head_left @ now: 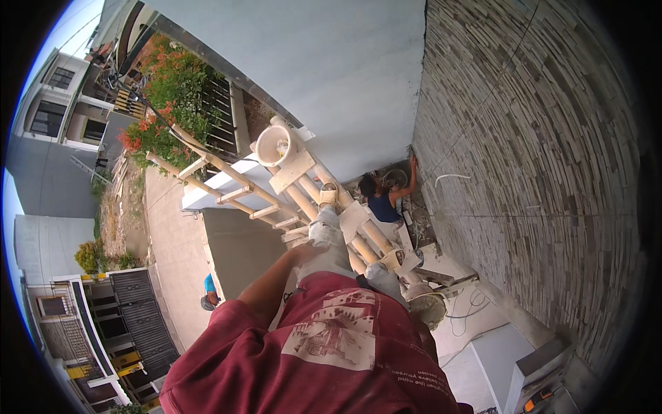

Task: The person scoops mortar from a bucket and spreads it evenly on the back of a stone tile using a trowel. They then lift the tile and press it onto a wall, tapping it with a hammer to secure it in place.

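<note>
My left hand (308, 253) rests on the thigh of my pale, stained trousers (328, 238), its fingers laid over the cloth and holding nothing that shows. I stand in sandals on bamboo poles (372, 237) with flat boards across them. Ahead of my forward foot, a white bucket (275, 146) sits on the scaffold with a little pale material inside. A second bucket (429, 308), smeared with grey, is by my right side. My right hand does not show; my body and maroon shirt (324, 352) cover that side.
A bamboo ladder (234, 190) leans at the left of the scaffold. Below, a person in a dark top (383, 206) reaches to the base of the stone-clad wall (510, 159). Another person in blue (210, 290) is on the lower left. A cable (474, 303) loops near the right-side bucket.
</note>
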Tool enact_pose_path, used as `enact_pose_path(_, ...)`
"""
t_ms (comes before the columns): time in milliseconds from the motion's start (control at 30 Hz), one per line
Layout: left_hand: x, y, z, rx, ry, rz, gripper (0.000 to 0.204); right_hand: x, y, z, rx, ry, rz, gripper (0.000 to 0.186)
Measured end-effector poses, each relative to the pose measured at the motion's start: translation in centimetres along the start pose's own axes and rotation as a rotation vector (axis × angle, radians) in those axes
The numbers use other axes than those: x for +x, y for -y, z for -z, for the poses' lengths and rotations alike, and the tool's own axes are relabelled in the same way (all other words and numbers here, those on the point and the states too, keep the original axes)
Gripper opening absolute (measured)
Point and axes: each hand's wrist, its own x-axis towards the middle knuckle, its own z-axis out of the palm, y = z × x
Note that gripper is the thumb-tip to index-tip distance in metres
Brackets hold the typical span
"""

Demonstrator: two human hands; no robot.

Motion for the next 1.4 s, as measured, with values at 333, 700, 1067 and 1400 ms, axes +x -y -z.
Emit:
enact_pose_path(333,-0.6,8.4,-2.6,-0.089,-0.161,-0.061,0.052,-1.3,2.2,6.8,-0.311,0.086,-0.119,0.04)
enact_pose_path(700,1.4,7.1,-1.8,-0.239,-0.489,-0.098,0.094,2.5,12.9,10.7,-0.602,-0.099,0.014,0.039)
enact_pose_path(1067,10.6,5.1,3.3,0.068,-0.186,-0.048,0.138,-5.8,65.3,4.1,-1.061,-0.379,1.131,0.027)
enact_pose_path(1400,16.4,8.9,5.9,-0.063,-0.07,-0.226,0.084,-14.6,112.0,-17.4,-1.672,-1.169,1.967,0.049)
